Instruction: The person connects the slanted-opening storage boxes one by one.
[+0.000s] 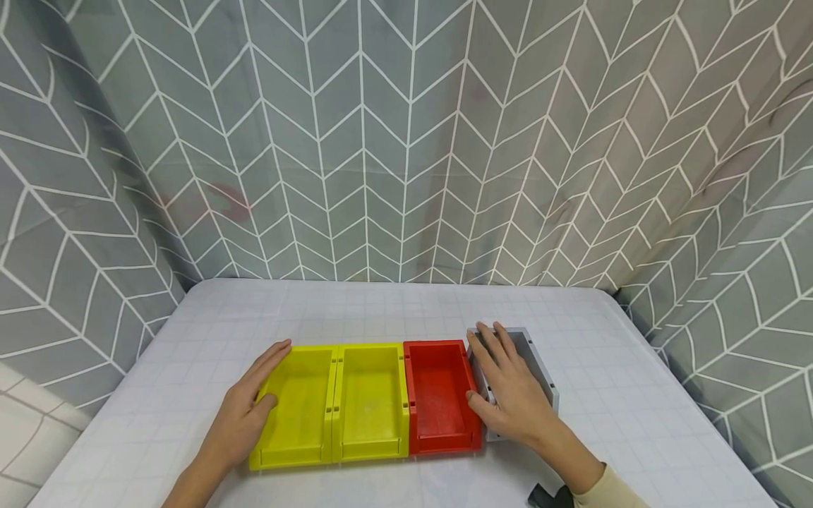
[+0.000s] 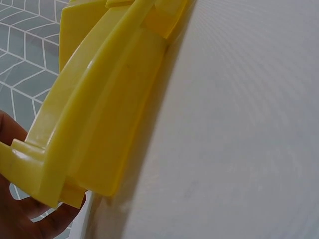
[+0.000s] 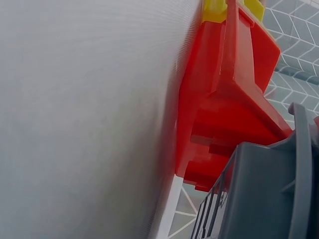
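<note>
Two yellow bins stand side by side in the head view, a left yellow bin (image 1: 298, 402) and a middle yellow bin (image 1: 371, 402). A red bin (image 1: 441, 395) adjoins them on the right. My left hand (image 1: 238, 413) holds the left yellow bin's outer wall, thumb over the rim; the left wrist view shows fingers (image 2: 55, 219) at the wall's outer side. My right hand (image 1: 514, 391) grips the grey bin (image 1: 543, 370) by its left side, beside the red one. In the right wrist view the grey bin (image 3: 264, 189) looks tilted; most of that hand is hidden.
A white table (image 1: 635, 395) carries the row of bins near its front. A dark object (image 1: 549, 496) shows by the right wrist at the bottom edge. Grey patterned curtains (image 1: 406, 141) hang behind the table and at its sides.
</note>
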The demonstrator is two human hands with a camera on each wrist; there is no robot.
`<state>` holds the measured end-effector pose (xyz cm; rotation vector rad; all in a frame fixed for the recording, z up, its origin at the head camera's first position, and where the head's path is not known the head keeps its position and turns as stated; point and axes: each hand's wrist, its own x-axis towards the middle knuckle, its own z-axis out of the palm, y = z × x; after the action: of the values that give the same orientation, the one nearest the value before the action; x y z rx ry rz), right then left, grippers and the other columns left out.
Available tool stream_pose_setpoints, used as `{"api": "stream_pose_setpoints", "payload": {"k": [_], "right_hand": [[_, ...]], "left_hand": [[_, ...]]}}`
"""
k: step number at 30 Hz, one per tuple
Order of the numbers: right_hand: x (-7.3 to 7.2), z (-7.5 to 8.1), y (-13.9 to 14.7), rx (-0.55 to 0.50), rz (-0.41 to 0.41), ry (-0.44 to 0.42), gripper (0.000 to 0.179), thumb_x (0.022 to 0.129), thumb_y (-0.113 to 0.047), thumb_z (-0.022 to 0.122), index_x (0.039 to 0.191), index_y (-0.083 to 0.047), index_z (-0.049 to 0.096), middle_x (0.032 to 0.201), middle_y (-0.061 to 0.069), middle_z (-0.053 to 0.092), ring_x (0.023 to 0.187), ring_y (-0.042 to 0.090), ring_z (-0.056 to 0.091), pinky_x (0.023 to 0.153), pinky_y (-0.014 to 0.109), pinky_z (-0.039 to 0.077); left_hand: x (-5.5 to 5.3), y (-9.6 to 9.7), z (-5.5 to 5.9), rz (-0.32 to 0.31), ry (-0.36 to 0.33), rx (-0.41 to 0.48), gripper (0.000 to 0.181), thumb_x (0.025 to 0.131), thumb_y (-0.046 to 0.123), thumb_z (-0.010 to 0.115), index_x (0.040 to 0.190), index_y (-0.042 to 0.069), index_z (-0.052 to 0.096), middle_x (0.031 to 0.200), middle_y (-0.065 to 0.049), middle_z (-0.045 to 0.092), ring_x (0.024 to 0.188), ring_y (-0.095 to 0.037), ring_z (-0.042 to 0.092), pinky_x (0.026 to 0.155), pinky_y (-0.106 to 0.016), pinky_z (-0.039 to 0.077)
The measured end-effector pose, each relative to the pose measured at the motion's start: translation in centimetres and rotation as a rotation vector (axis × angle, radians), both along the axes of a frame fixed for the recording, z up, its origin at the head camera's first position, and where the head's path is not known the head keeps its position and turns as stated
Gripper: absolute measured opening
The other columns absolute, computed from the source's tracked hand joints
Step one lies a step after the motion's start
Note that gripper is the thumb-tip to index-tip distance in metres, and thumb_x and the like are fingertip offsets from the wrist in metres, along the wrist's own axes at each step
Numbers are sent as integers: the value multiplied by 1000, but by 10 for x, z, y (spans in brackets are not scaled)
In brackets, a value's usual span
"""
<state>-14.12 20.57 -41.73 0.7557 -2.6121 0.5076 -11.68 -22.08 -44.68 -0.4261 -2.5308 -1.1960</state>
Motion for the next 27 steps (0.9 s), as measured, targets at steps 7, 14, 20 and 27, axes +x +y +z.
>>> {"api": "stream_pose_setpoints", "payload": {"k": [7, 14, 20, 27], "right_hand": [[1, 1, 0, 0, 4, -23, 85, 85, -26, 64, 162, -3, 34, 172, 6, 20, 156, 38, 11, 108, 71, 39], [4, 1, -1, 4, 1, -22, 88, 85, -26, 65, 163, -4, 31, 172, 5, 20, 155, 42, 14, 102, 71, 45], [4, -1, -1, 11, -6, -31, 88, 86, -28, 65, 163, -4, 31, 172, 4, 20, 156, 41, 13, 103, 70, 45], [4, -2, -2, 10, -6, -40, 89, 85, -28, 66, 163, -4, 30, 172, 3, 19, 156, 40, 11, 105, 68, 44]], "left_hand": [[0, 0, 1, 2, -6, 6, 81, 87, -17, 50, 159, 17, 44, 166, 2, 34, 152, -29, 30, 113, -6, 15], [1, 1, 0, 7, -9, 5, 81, 86, -16, 51, 159, 18, 44, 166, 2, 35, 152, -31, 31, 113, -5, 14], [1, 1, 1, 4, -4, 8, 80, 87, -17, 51, 159, 18, 45, 165, 2, 35, 152, -29, 31, 113, -5, 15], [1, 1, 0, 1, -6, 14, 81, 87, -17, 51, 159, 17, 44, 166, 1, 34, 152, -31, 30, 113, -6, 15]]}}
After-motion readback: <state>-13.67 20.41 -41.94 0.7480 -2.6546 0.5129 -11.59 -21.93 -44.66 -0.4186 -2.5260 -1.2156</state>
